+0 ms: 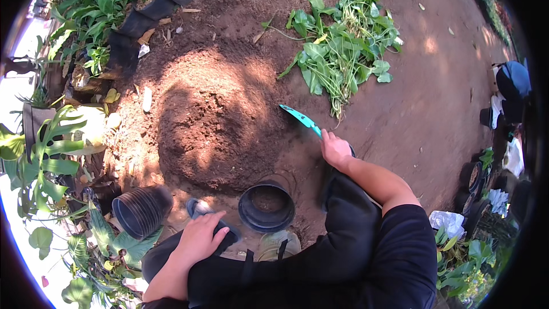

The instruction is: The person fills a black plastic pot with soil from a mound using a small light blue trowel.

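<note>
My right hand (335,150) is closed round the handle of a turquoise trowel (301,118). Its blade points up and left, the tip beside the right edge of a mound of brown soil (214,120). Dark bits of soil stick to the blade. My left hand (200,237) lies over my left knee, fingers stretched out and holding nothing. Between my knees and the mound a black plastic pot (245,213) stands on the ground, its mouth facing up. Beyond the trowel lies a heap of uprooted green leafy plants (343,51), their stems and roots toward me.
A stack of nested black pots (137,213) lies tilted left of my left hand. Potted plants (57,149) line the left side, and black grow bags (157,8) edge the far left. Bare packed earth (417,103) stretches to the right, with pots and plastic bags (449,223) along it.
</note>
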`<state>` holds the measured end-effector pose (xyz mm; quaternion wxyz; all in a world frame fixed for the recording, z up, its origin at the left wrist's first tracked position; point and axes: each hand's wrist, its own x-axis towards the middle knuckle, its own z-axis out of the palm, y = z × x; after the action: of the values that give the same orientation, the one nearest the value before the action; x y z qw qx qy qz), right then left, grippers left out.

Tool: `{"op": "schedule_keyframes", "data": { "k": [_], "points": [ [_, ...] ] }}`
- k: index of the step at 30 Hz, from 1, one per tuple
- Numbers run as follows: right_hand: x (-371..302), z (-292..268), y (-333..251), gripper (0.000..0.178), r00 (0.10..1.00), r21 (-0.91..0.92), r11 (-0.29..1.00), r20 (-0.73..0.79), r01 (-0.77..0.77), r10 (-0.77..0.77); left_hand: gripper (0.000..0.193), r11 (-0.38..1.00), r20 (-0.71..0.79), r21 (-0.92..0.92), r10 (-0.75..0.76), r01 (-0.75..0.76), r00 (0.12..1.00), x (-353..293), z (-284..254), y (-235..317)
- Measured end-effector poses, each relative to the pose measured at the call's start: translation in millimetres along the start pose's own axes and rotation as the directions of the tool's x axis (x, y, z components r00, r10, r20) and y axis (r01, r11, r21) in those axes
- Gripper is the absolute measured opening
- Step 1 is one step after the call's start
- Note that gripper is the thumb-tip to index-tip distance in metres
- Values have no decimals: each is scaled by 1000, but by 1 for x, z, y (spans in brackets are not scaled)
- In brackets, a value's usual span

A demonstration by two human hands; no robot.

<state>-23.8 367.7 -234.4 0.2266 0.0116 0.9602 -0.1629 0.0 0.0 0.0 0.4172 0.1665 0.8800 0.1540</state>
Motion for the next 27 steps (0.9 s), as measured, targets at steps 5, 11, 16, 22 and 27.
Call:
{"op": "schedule_keyframes", "data": {
  "k": [5, 11, 16, 22, 27],
  "points": [
    [0, -30, -8, 24, 999, -15, 1000, -54, -9, 8, 41, 997, -91, 36, 67, -64, 994, -9, -2, 2],
    [24, -44, -20, 24, 993, -36, 992, -8, -120, 120, 43, 996, -73, 67, 65, -60, 995, -21, -1, -1],
    [14, -48, -23, 21, 994, -72, 995, 81, -62, 68, 45, 994, -100, 81, 81, -73, 992, -28, 0, -2],
    [-6, -71, -26, 21, 993, -83, 993, 75, -83, 89, 45, 992, -129, 86, 105, -95, 986, -38, -3, -2],
    [-3, -107, -22, 21, 994, -156, 985, 66, -74, 85, 45, 992, -142, 88, 101, -89, 985, -52, -4, -2]
  ]
}}
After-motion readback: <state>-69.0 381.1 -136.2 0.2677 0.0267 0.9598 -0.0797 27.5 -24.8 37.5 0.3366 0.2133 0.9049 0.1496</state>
